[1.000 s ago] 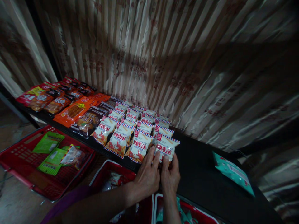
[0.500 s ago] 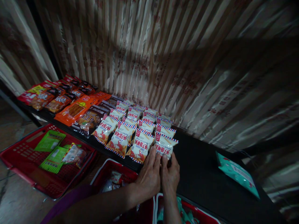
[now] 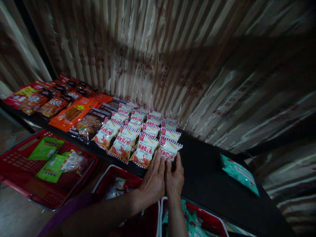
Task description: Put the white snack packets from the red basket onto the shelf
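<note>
A white snack bag (image 3: 170, 148) with red lettering and a striped top edge lies at the front right of several like it. My left hand (image 3: 152, 182) grips its lower left side with extended fingers. On its lower right side is my right hand (image 3: 174, 177), thumb along the bottom edge and fingers up the side. The hands hide the bag's lower end. Just left of my left hand, another white snack bag (image 3: 145, 149) rests in the front row. The rows stand on a black shelf (image 3: 199, 171).
Brown bags (image 3: 90, 123), orange bags (image 3: 72, 113) and red-and-black bags (image 3: 55, 106) fill the shelf's left. A teal bag (image 3: 240, 172) lies right. Below are a red basket (image 3: 18, 166) with green packets, a middle basket (image 3: 128, 172) and one holding teal bags (image 3: 194, 222).
The view has shifted, so the shelf and bags appear slightly farther left. Both hands stay at the same front-right snack bag, which looks settled in its row.
</note>
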Demonstrator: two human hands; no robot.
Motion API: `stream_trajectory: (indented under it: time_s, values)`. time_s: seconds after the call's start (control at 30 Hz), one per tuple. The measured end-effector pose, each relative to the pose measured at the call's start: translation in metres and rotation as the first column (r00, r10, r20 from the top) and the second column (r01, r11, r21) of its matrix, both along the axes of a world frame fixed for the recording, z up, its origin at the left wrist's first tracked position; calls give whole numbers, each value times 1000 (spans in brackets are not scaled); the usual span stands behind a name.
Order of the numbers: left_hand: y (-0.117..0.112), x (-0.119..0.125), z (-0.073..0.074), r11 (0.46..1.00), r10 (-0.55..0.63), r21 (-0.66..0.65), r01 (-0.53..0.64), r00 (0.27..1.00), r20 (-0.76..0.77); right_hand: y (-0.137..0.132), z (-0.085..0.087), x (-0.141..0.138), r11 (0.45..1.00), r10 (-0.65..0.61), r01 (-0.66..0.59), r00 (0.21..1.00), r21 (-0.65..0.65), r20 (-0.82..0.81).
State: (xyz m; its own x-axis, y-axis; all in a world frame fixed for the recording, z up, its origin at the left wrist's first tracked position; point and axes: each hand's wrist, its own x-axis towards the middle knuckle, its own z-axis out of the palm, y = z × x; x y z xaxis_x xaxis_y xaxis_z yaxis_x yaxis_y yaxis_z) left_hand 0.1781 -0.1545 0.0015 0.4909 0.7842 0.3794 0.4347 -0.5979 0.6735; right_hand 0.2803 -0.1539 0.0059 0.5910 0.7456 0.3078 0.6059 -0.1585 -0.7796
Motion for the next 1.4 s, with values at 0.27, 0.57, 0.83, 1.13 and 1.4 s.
stream_trajectory:
  time_s: [0.27,0.57,0.83,1.13,1.4]
  values:
    - [-1,-3,3,1000,-14,24,14,1000,11,-1,2,-2,1000,-24,24,1000,-10,15]
    - [0,0,-1,999,8,47,-8,1000,-6,-1,-1,-2,1000,-24,24,998,1,60]
    - [-1,-3,2,999,-2,54,4,999,-39,-2,-4,-1,999,-25,21,996,48,83]
    - [-1,-6,-2,995,-18,96,21,999,-29,-3,-1,-4,996,-43,32,991,88,123]
    - [-8,-14,-5,980,-92,176,97,995,-33,-17,6,-10,983,-33,-11,972,186,234]
